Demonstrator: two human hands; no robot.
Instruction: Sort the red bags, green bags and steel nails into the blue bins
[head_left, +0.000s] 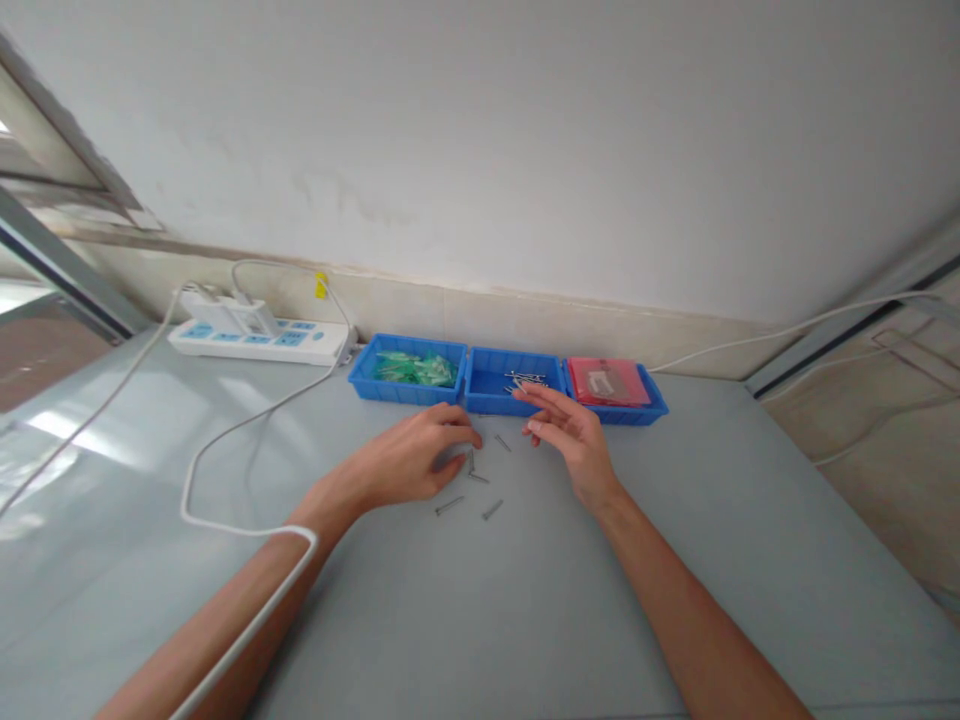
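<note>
Several loose screws lie on the grey table, among them a screw [450, 506] and another screw [493, 510] nearest me. My left hand [420, 455] rests low over the table, its thumb and fingers curved but apart, beside a small upright-looking screw [472, 462]; I see nothing held in it. My right hand [570, 432] hovers at the front of the middle blue bin [487, 377], fingers stretched and apart, with nothing visible between them. Inside that bin are more screws [529, 378], partly hidden by my right fingertips.
Left of the middle bin, a blue bin [364, 380] holds green plastic pieces [416, 368]. To the right, red packets [609, 382] sit in another blue bin [654, 408]. A white power strip [322, 342] stands by the wall; its white cable [225, 440] crosses the table and my left forearm.
</note>
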